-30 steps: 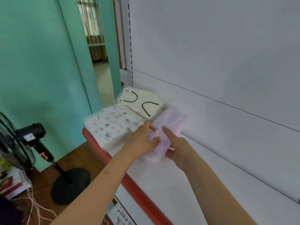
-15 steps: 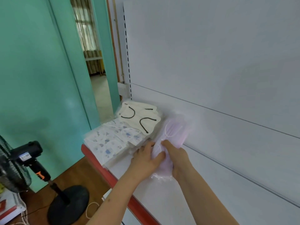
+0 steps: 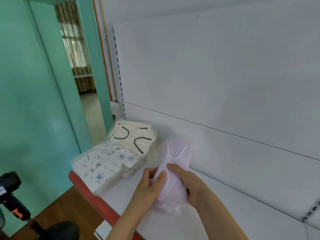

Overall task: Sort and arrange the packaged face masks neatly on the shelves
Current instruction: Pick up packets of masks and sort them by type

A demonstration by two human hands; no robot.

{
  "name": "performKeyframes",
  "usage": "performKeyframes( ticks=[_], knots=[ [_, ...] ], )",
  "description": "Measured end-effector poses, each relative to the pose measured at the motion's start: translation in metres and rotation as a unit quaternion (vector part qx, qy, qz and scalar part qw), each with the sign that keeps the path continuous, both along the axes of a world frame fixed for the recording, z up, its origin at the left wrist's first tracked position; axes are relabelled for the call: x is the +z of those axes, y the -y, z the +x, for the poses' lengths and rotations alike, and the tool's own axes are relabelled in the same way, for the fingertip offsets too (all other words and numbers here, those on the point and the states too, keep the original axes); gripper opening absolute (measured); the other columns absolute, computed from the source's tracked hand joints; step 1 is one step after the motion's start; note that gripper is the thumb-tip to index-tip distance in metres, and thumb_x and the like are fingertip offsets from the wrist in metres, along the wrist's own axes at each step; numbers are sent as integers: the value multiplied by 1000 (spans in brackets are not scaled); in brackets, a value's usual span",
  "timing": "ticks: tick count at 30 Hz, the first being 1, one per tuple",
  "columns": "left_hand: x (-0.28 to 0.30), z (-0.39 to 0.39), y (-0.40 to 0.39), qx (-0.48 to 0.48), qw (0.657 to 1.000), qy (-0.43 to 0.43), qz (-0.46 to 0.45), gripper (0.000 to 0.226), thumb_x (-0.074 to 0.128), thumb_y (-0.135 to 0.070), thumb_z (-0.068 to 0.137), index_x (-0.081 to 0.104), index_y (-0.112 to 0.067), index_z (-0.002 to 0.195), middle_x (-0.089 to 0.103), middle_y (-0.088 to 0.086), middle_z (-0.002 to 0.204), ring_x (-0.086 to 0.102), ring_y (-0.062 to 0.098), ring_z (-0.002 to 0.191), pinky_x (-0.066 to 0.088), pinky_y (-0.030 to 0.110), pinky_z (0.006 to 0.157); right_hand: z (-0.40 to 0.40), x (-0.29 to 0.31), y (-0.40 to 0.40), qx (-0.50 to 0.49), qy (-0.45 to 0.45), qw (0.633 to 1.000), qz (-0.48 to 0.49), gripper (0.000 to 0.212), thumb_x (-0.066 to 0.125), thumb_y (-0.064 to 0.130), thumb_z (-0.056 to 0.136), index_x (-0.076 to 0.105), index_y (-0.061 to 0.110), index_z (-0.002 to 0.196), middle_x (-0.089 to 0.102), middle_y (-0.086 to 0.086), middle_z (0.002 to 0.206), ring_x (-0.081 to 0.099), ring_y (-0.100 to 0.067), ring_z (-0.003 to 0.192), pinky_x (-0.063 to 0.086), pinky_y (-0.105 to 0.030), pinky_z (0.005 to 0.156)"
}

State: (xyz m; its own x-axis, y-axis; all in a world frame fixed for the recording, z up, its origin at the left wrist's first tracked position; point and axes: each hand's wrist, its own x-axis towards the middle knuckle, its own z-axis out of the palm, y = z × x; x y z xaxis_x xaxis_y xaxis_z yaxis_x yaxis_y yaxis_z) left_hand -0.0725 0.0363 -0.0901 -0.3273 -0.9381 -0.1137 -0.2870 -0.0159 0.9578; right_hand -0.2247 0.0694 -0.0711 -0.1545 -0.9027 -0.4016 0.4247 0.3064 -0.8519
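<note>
Head view: both hands, left hand [image 3: 149, 186] and right hand [image 3: 192, 186], curl their fingers around the pink mask pack [image 3: 174, 172] over the shelf [image 3: 173, 226].

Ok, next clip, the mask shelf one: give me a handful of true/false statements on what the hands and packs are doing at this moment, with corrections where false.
1. Both hands hold the pink mask pack. True: the left hand and the right hand grip it from either side.
2. The cream mask pack with black ear loops lies nearer the shelf's red front edge than the printed mask pack. False: the printed pack lies at the front, the cream one behind it by the back panel.
3. The pink pack lies on top of the cream pack. False: it is to their right, apart from them.
4. The shelf is white. True.
</note>
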Motion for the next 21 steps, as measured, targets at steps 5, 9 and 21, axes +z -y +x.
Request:
performKeyframes(
  ticks=[5,9,21],
  knots=[
    [9,10,-4,-9,997,-68,36,100,73,-75,66,36,-35,150,59,-14,138,63,10,118,52,29,97,0,5,-24,44,-13,993,-109,42,70,27,90,63,10,128,71,-18,119,68,-36,111,51,-51,101],
    [26,12,-18,-109,988,-107,36,59,81,-50,81,57,-37,133,76,-11,115,73,8,104,62,34,79,0,22,-36,42,-159,972,-169,48,75,34,82,62,24,126,74,-6,114,71,-27,105,55,-52,95],
    [10,-15,-34,-157,978,-17,-136,86,93,-22,69,39,-40,133,58,-36,118,55,-16,114,46,6,86,-50,40,-94,28,-265,913,-308,73,81,26,73,50,10,136,65,-5,129,63,-21,120,53,-29,93]
  ],
)
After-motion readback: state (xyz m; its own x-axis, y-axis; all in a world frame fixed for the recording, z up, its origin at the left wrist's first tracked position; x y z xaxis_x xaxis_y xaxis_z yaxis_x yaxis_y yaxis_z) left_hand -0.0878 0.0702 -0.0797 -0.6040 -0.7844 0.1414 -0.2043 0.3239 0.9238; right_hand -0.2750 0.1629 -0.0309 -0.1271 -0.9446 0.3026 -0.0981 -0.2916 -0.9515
